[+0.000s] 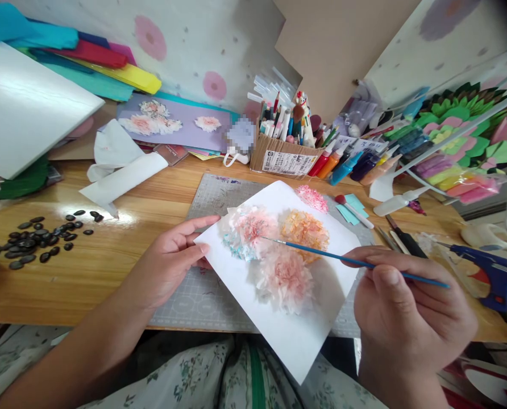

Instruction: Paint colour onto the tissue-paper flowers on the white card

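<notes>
My left hand point(181, 255) pinches the left corner of a white sheet of paper point(304, 346), which is tilted over the cutting mat. Ruffled paper flowers sit on the sheet: a pink one with blue edges point(249, 230), an orange one point(305, 232) and a pale pink one point(284, 278). A thin blue paintbrush point(325, 251) is gripped between the thumb and fingers of my right hand point(407, 307). Its tip is at the pink and blue flower; whether it touches the petals I cannot tell. A bright pink flower point(312, 198) shows just beyond the sheet's far edge.
Black pebble-like pieces point(32, 241) lie scattered on the left. Behind the grey cutting mat point(211, 193) stands a cardboard box point(279, 156) of pens and brushes, with paint bottles point(343, 167) beside it. On the right are a blue glue gun point(492, 270) and a red-tipped brush point(353, 211).
</notes>
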A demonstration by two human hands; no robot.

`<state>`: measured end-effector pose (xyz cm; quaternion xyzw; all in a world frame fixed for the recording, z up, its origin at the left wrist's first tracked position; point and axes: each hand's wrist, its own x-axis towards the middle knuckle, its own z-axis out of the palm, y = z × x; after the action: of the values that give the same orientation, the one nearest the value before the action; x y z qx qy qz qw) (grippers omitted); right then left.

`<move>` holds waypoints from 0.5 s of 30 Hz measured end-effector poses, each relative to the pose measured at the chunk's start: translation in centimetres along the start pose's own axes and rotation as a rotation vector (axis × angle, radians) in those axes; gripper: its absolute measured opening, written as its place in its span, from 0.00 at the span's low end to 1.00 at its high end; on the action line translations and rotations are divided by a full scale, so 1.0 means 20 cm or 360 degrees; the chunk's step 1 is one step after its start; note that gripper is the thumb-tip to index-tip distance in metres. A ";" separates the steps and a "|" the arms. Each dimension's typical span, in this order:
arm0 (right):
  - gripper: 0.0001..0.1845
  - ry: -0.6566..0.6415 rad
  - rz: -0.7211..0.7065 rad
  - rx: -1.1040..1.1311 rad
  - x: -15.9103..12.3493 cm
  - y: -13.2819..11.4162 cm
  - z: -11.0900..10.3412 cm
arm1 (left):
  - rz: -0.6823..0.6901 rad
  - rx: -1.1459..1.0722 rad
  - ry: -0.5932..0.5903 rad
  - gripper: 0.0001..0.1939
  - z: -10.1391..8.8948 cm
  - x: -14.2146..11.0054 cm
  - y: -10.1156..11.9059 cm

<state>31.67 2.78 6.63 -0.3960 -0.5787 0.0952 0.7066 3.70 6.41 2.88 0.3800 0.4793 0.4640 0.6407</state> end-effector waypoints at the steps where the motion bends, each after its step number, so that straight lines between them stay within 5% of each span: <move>1: 0.04 -0.0033 0.0025 0.0020 0.00 0.00 0.00 | 0.0003 0.0006 -0.0005 0.28 0.00 0.00 0.00; 5: 0.05 -0.0200 0.0110 0.0061 -0.01 0.00 -0.01 | 0.0017 0.0023 -0.0005 0.27 0.00 0.00 0.00; 15: 0.08 -0.0207 0.0090 0.0054 -0.01 -0.02 -0.01 | 0.0034 -0.0029 0.0004 0.24 0.00 0.00 0.01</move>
<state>31.64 2.22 6.77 -0.3931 -0.6103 0.1506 0.6711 3.69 6.53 3.03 0.3787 0.4718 0.4757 0.6385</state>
